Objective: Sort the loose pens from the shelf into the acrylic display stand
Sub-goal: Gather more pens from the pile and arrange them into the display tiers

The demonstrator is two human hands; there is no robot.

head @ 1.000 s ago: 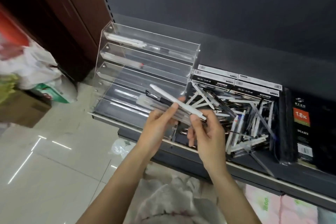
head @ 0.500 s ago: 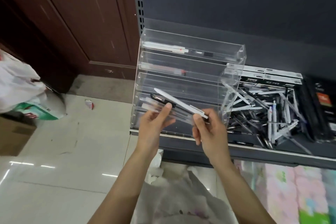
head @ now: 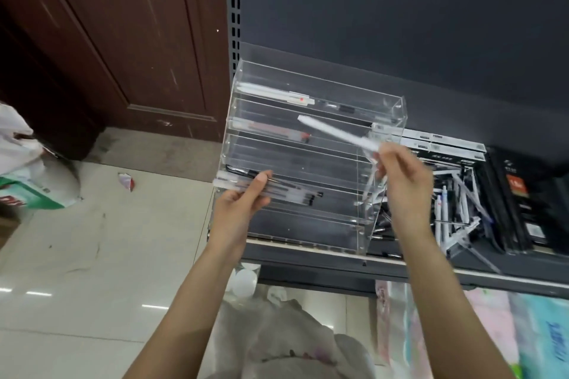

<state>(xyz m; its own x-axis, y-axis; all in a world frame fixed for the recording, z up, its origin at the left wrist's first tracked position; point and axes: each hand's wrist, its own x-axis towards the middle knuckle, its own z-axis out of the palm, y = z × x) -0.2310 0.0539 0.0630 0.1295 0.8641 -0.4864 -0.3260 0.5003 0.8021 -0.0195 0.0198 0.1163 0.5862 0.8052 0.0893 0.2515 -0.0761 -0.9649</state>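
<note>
Now white pen (head: 337,132) between right fingers (head: 384,153).

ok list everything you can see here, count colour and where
acrylic display stand: one, clear, left end of shelf
pens in stand: at least three, white or clear, top two tiers
white pen: one, in right hand, over the stand
bundle of pens: several, clear with black ends, in left hand
loose pens: many, white and black, piled right of stand
boxes: a few, black and white, behind the pile
notebooks: some, black, far right
shelf: one, dark grey
left hand: one, holds the bundle
right hand: one, pinches the white pen
</note>
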